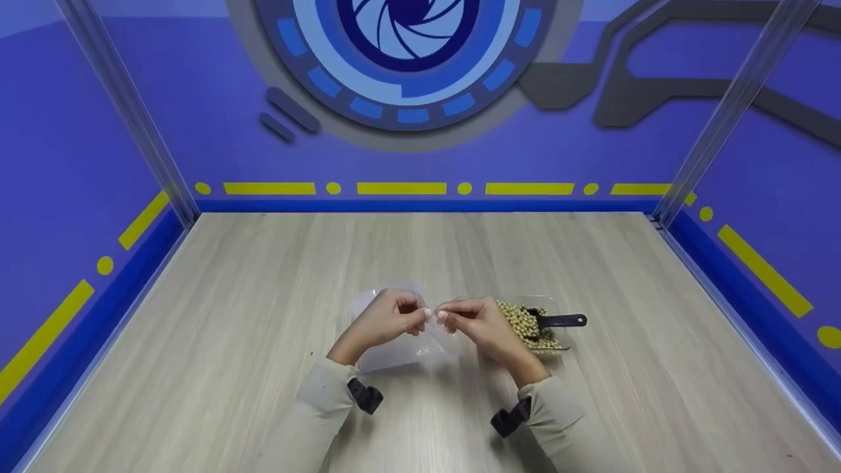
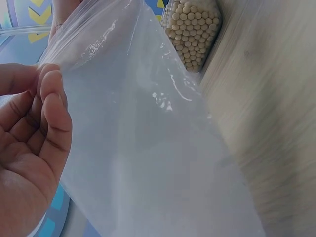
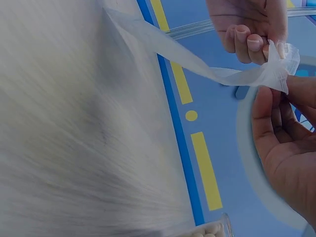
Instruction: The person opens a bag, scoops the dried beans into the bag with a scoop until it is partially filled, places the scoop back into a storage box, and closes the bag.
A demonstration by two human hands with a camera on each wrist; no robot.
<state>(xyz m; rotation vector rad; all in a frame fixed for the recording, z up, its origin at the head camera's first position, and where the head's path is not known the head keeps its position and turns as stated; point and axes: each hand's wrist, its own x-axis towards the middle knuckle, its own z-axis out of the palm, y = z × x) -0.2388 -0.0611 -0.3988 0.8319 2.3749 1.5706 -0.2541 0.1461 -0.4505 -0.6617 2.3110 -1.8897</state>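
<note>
Tabletop [image 1: 230, 295] in pale wood grain runs back to a blue-violet wall [image 1: 164, 98] printed with yellow dashes and dots and a large round emblem [image 1: 412, 118]. Metal posts [image 1: 736, 112] stand at both far corners. A clear container [image 1: 555, 303] sits on the surface beside the right hand [image 1: 483, 326], holding tan beads [image 1: 517, 320] and a black scoop [image 1: 564, 320], its handle jutting over the rim. A translucent plastic bag [image 1: 387, 358] hangs beneath both hands, left of the container; the left hand [image 1: 387, 320] and the right each pinch its top edge, thumb against finger, fingertips close together.
</note>
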